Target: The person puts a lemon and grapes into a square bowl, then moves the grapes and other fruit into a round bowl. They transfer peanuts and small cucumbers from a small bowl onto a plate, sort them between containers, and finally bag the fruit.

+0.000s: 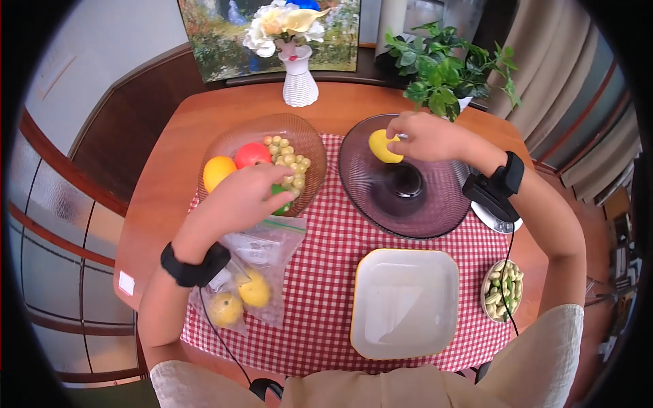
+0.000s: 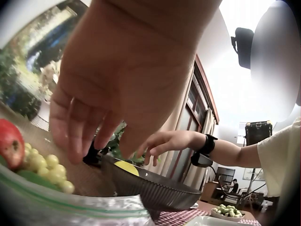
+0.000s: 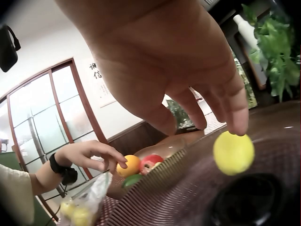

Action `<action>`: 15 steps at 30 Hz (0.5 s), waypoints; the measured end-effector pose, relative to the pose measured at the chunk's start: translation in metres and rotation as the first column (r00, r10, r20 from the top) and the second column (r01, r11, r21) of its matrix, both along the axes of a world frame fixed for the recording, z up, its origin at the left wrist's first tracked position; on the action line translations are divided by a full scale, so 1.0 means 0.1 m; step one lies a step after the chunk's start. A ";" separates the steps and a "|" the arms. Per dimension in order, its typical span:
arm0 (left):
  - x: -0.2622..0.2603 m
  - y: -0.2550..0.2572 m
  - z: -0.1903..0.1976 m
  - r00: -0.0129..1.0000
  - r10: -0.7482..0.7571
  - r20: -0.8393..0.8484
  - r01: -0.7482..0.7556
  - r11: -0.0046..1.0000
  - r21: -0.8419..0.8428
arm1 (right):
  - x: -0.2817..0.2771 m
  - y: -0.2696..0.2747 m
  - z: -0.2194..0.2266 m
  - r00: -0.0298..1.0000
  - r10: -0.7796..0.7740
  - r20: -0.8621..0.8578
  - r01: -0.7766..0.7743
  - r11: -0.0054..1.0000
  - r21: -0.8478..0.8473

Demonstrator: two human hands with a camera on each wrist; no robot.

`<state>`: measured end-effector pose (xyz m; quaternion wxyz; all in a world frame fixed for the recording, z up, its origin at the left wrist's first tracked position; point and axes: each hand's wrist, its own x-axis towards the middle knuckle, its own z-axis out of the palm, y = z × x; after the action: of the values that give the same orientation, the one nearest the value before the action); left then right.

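Observation:
My right hand [image 1: 435, 139] is over the purple glass bowl [image 1: 360, 197], fingertips right at a yellow lemon [image 1: 383, 146]. In the right wrist view the lemon [image 3: 233, 153] sits below the fingertips, the thumb well apart from it. Over the amber glass bowl [image 1: 316, 139] at left hovers my left hand [image 1: 245, 194], its fingers loosely bent downward with nothing between them. That bowl holds an orange [image 1: 219, 170], a red fruit [image 1: 250, 154], pale green grapes [image 1: 289, 160] and a green fruit [image 1: 280, 207], partly hidden by the hand.
A clear zip bag [image 1: 272, 238] with two yellow fruits lies in front of the amber bowl. A white square dish [image 1: 406, 350] stands front centre, and a small bowl of peanut-like pods [image 1: 503, 289] to its right. Behind are a flower vase [image 1: 300, 85] and a leafy plant [image 1: 439, 71].

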<state>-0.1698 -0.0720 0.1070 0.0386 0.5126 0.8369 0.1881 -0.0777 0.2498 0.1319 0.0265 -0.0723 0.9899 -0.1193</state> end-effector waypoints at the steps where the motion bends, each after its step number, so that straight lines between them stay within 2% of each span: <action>1: -0.01 0.15 0.00 0.992 -0.107 0.072 0.105 0.994 0.037 | 0.04 0.10 -0.07 1.000 -0.028 -0.004 0.028 0.996 0.087; 2: -0.02 0.32 -0.06 0.985 -0.171 0.028 0.166 0.977 0.131 | 0.04 0.16 -0.08 0.994 -0.056 0.093 0.044 0.991 0.124; 4: -0.07 0.71 -0.12 0.975 -0.211 0.074 0.196 0.966 0.167 | 0.03 0.30 -0.26 0.996 -0.077 0.044 0.072 0.991 0.109; 6: -0.10 1.07 -0.15 0.974 -0.225 0.012 0.218 0.952 0.213 | -0.03 0.40 -0.41 0.996 -0.091 -0.003 0.091 0.991 0.094; 8: -0.21 1.44 -0.28 0.972 -0.197 -0.131 0.226 0.936 0.270 | -0.14 0.40 -0.49 0.970 -0.190 0.151 0.190 0.982 0.017; 9: -0.22 1.58 -0.28 0.972 -0.196 -0.129 0.225 0.938 0.265 | -0.13 0.34 -0.44 0.970 -0.188 0.152 0.189 0.982 0.012; 11: -0.22 1.82 -0.25 0.996 0.006 0.091 -0.006 1.000 -0.008 | -0.10 0.19 -0.29 0.900 -0.273 0.339 0.294 0.956 -0.011; 12: -0.21 1.92 -0.24 0.996 0.012 0.085 -0.011 1.000 -0.011 | -0.10 0.20 -0.32 0.904 -0.268 0.334 0.290 0.957 -0.016; 14: -0.20 2.10 -0.24 0.957 0.209 0.203 -0.151 0.952 -0.267 | -0.15 0.21 -0.46 0.922 -0.284 0.262 0.312 0.947 -0.072; 15: -0.23 2.19 -0.32 0.955 0.219 0.199 -0.162 0.950 -0.268 | -0.16 0.23 -0.51 0.926 -0.274 0.260 0.302 0.950 -0.075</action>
<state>-0.1930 0.1466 0.0748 0.1792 0.3953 0.8897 0.1418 -0.0941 0.2728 0.0807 0.1270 0.0879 0.9703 -0.1860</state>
